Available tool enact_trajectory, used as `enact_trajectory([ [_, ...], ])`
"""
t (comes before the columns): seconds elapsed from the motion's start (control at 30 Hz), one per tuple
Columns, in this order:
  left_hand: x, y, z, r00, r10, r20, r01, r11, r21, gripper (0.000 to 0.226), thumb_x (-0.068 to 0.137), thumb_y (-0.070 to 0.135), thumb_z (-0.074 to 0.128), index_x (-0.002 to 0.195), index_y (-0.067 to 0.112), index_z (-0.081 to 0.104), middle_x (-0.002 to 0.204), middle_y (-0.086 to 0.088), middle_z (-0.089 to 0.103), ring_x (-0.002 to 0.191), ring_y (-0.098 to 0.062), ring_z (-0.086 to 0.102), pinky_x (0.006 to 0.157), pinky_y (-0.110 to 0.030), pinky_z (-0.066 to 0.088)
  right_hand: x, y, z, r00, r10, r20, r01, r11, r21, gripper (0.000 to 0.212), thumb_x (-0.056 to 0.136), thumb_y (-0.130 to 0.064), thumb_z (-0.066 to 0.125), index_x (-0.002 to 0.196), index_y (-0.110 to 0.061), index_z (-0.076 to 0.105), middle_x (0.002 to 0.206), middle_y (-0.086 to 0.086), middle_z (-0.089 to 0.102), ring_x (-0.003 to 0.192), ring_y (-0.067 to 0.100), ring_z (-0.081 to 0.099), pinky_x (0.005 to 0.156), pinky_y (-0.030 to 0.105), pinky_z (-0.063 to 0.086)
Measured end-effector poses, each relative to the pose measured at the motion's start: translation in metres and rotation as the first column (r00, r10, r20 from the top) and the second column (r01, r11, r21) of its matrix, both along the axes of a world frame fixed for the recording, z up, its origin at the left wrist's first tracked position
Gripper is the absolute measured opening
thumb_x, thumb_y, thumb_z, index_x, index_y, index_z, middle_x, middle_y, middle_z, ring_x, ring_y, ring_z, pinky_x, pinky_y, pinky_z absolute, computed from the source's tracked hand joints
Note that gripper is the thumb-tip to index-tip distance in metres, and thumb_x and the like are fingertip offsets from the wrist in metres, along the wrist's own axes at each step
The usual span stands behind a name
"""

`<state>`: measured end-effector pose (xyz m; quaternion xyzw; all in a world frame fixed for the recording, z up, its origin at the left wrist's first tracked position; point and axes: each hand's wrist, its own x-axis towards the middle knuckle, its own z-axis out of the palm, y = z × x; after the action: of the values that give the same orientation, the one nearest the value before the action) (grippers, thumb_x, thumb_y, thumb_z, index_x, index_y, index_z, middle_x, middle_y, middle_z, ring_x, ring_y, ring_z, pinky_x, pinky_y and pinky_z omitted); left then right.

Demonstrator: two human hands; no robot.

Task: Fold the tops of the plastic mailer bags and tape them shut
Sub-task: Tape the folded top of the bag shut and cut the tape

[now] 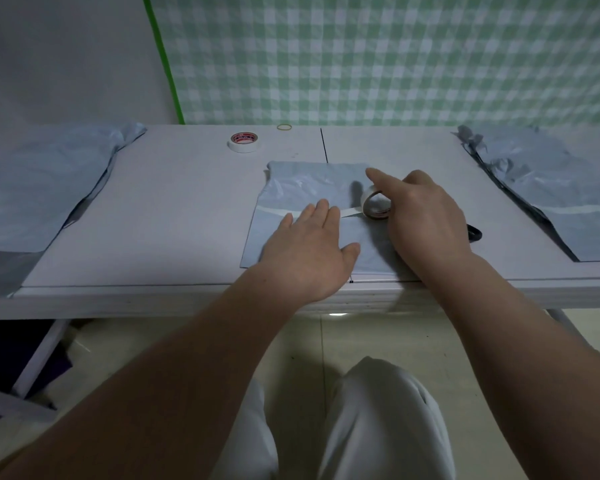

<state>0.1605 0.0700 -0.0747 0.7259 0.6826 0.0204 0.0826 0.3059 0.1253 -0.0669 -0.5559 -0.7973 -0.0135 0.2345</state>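
Right hand grips tape roll atop mailer bag.

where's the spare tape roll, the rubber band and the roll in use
spare tape roll [244, 141], head view, red label on top
rubber band [284, 126], head view, its loop
roll in use [374, 205], head view, inner core

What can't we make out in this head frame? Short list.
- Tape strip: its middle is hidden under the left hand.
- Black object on the table: mostly behind the right hand, identity unclear.
- Label on the spare tape roll: too small to read.
- Side mailer piles: cut off by the frame edges.
- Held tape roll: the grip is partly hidden.
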Motion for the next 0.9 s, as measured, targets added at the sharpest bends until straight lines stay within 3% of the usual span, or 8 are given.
enact_trajectory([
  [0.17, 0.000, -0.001, 0.002, 1.000, -0.005, 0.007, 0.005, 1.000, 0.002, 0.063, 0.101, 0.046, 0.020, 0.152, 0.014, 0.001, 0.161, -0.003, -0.006, 0.147, -0.017, -0.004, 0.120, -0.040, 0.001, 0.005, -0.003, 0.006, 0.987, -0.028, 0.156, 0.019, 0.998, 0.059, 0.057, 0.090, -0.005, 0.045, 0.140, -0.032, 0.042, 0.110, 0.011, 0.044, 0.098, 0.030, 0.046, 0.062, 0.034, 0.032],
  [0.3, 0.004, 0.000, 0.003, 1.000, 0.007, -0.016, -0.007, 1.000, 0.005, 0.061, 0.100, 0.046, 0.019, 0.152, 0.017, 0.004, 0.161, -0.004, -0.004, 0.147, -0.020, -0.002, 0.119, -0.042, 0.003, 0.002, -0.005, 0.005, 0.987, -0.052, 0.151, 0.041, 0.997, 0.071, 0.053, 0.092, -0.004, 0.046, 0.139, -0.029, 0.043, 0.112, 0.011, 0.043, 0.098, 0.030, 0.045, 0.061, 0.033, 0.031],
  [0.43, 0.011, 0.000, 0.004, 0.997, 0.036, -0.065, -0.035, 0.999, 0.013, 0.063, 0.098, 0.054, 0.016, 0.152, 0.024, 0.007, 0.160, -0.008, -0.001, 0.147, -0.025, 0.002, 0.118, -0.047, 0.009, -0.001, -0.003, 0.002, 0.994, -0.069, 0.086, 0.064, 0.997, 0.050, 0.055, 0.092, -0.005, 0.044, 0.143, -0.028, 0.038, 0.117, 0.011, 0.044, 0.101, 0.029, 0.047, 0.065, 0.033, 0.033],
  [0.57, 0.017, 0.000, 0.006, 0.994, 0.060, -0.088, -0.061, 0.998, -0.007, 0.062, 0.096, 0.059, 0.013, 0.152, 0.031, 0.006, 0.160, -0.010, -0.002, 0.147, -0.028, 0.000, 0.116, -0.053, 0.008, -0.002, -0.001, -0.001, 0.992, -0.090, -0.085, 0.092, 0.995, 0.024, 0.052, 0.091, -0.004, 0.042, 0.140, -0.023, 0.043, 0.112, 0.014, 0.053, 0.096, 0.034, 0.054, 0.067, 0.033, 0.035],
  [0.73, 0.021, 0.000, 0.003, 0.990, 0.072, -0.122, -0.074, 0.997, -0.016, 0.060, 0.096, 0.060, 0.011, 0.151, 0.037, 0.002, 0.160, -0.012, -0.006, 0.147, -0.029, -0.004, 0.115, -0.057, 0.007, -0.004, 0.004, -0.004, 0.959, -0.101, -0.265, 0.084, 0.994, -0.074, 0.046, 0.094, -0.007, 0.045, 0.139, -0.020, 0.046, 0.120, 0.013, 0.062, 0.113, 0.030, 0.054, 0.090, 0.034, 0.040],
  [0.9, 0.018, -0.001, 0.002, 0.992, 0.074, -0.105, -0.079, 0.995, -0.053, 0.061, 0.095, 0.060, 0.011, 0.150, 0.037, -0.003, 0.160, -0.007, -0.013, 0.147, -0.026, -0.012, 0.115, -0.058, -0.003, 0.000, 0.005, -0.003, 0.947, -0.073, -0.314, 0.053, 0.996, -0.071, 0.034, 0.088, 0.000, 0.044, 0.116, -0.007, 0.062, 0.109, 0.017, 0.066, 0.104, 0.034, 0.058, 0.090, 0.040, 0.044],
])
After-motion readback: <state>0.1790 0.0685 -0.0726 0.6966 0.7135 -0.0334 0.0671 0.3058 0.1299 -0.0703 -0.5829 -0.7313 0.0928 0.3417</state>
